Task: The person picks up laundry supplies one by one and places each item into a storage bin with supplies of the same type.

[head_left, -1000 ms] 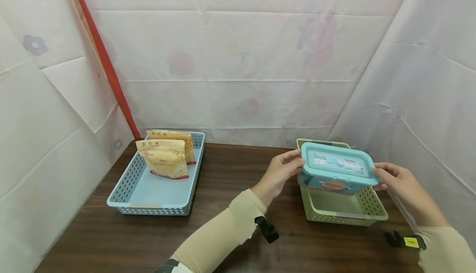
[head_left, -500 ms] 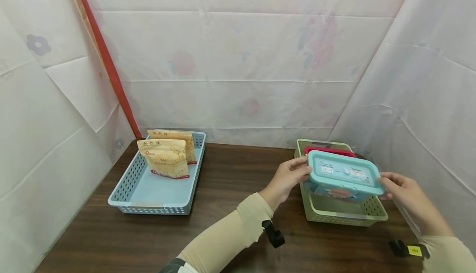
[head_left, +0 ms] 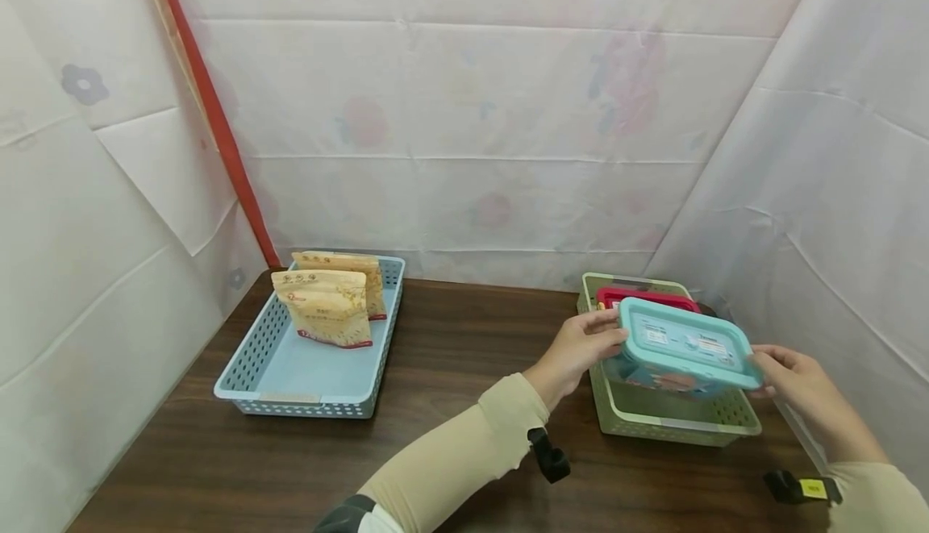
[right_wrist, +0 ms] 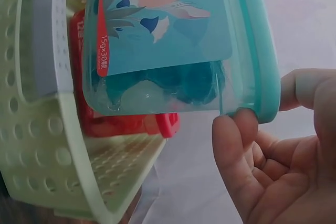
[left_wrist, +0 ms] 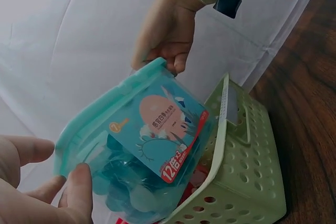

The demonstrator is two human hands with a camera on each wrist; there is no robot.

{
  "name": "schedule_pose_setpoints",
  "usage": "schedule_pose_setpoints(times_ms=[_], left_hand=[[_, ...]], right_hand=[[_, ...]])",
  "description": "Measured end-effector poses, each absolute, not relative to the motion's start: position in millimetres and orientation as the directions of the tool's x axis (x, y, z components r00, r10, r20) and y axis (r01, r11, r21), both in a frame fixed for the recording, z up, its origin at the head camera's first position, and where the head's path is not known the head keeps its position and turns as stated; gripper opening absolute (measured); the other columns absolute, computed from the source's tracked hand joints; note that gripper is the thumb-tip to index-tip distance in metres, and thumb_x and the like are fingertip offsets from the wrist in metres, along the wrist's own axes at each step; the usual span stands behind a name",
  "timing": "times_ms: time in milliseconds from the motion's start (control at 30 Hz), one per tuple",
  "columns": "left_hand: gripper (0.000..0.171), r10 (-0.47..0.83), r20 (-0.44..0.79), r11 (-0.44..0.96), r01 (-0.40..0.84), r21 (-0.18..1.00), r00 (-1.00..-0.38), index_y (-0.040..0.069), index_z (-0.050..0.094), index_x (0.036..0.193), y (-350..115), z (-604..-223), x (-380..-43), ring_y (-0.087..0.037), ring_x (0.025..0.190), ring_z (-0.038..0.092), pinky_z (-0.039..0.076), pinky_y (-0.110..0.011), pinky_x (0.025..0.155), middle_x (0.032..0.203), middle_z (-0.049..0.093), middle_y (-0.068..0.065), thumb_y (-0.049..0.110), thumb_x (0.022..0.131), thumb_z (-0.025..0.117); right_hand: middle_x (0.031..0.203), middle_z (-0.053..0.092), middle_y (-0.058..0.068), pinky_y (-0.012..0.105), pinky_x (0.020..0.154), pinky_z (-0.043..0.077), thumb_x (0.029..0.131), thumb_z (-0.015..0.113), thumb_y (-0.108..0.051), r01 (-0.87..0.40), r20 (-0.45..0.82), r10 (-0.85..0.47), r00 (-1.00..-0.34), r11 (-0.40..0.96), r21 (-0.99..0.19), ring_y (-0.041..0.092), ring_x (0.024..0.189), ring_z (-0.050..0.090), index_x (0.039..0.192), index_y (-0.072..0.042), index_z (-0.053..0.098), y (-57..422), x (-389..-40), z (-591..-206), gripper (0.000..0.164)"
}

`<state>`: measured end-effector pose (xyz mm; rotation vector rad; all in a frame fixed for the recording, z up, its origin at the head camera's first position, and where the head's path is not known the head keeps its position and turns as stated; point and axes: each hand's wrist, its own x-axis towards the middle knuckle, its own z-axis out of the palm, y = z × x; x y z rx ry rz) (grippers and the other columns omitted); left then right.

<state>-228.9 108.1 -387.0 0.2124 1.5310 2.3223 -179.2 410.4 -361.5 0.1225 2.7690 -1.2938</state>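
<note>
A clear box of laundry pods [head_left: 689,347] with a turquoise lid hangs over the green basket [head_left: 671,430], tilted slightly down to the right. My left hand [head_left: 581,351] pinches the lid's left end; my right hand [head_left: 801,380] pinches the right end. Teal pods show through the wall in the left wrist view, beside a printed label [left_wrist: 163,124]. In the right wrist view my thumb and fingers [right_wrist: 233,145] grip the lid's rim. Behind it, a red-lidded box [head_left: 644,297] sits in the back of the green basket, partly hidden.
On the left stands a blue basket [head_left: 312,380] with two yellow pouches [head_left: 330,311] upright toward its back. Dark wooden tabletop [head_left: 464,356] lies between the baskets. White patterned sheets [head_left: 464,114] hang behind and at both sides.
Both hands have moved the box of laundry pods rightward and toward me, slightly lower. The red-lidded box, hidden behind it a second ago, has come into view.
</note>
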Motion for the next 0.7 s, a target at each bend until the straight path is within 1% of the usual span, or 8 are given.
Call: schedule_pose_setpoints(times_ms=[133, 333, 533, 700], left_hand=[[0.040, 0.383, -0.087, -0.349, -0.231, 0.908, -0.920, 0.000, 0.061, 0.134, 113, -391, -229, -0.020, 0.102, 0.069, 0.056, -0.034, 0.089, 0.111, 0.069, -0.005, 0.004, 0.094, 0.069], [0.038, 0.378, -0.148, -0.327, -0.282, 0.902, -0.914, 0.002, 0.064, 0.131, 115, -402, -229, -0.020, 0.104, 0.068, 0.055, -0.036, 0.091, 0.113, 0.069, -0.005, 0.005, 0.094, 0.071], [0.039, 0.395, -0.178, -0.278, -0.302, 0.912, -0.901, 0.003, 0.062, 0.133, 114, -410, -230, -0.021, 0.106, 0.068, 0.055, -0.037, 0.092, 0.114, 0.068, -0.005, 0.009, 0.095, 0.070], [0.043, 0.403, -0.212, -0.227, -0.321, 0.919, -0.890, 0.000, 0.060, 0.135, 113, -416, -230, -0.024, 0.107, 0.068, 0.054, -0.037, 0.093, 0.115, 0.067, -0.007, 0.011, 0.095, 0.071]], right_hand=[[0.092, 0.065, -0.001, 0.028, 0.067, 0.056, 0.108, 0.041, -0.034, 0.113, -0.118, 0.037, -0.992, 0.658, -0.744, 0.010, 0.074, 0.063, 0.133, 0.024, 0.041, 418, -181, -365, 0.063], [0.095, 0.064, 0.003, 0.030, 0.067, 0.057, 0.108, 0.043, -0.036, 0.146, -0.158, 0.041, -0.987, 0.660, -0.737, 0.010, 0.074, 0.061, 0.131, 0.025, 0.041, 422, -185, -370, 0.065], [0.097, 0.063, 0.008, 0.030, 0.067, 0.058, 0.108, 0.044, -0.032, 0.155, -0.172, 0.042, -0.984, 0.677, -0.720, 0.009, 0.075, 0.060, 0.127, 0.024, 0.044, 425, -191, -378, 0.060], [0.099, 0.063, 0.010, 0.031, 0.067, 0.058, 0.108, 0.045, -0.032, 0.160, -0.189, 0.032, -0.981, 0.679, -0.716, 0.010, 0.077, 0.060, 0.125, 0.022, 0.046, 426, -194, -383, 0.056]])
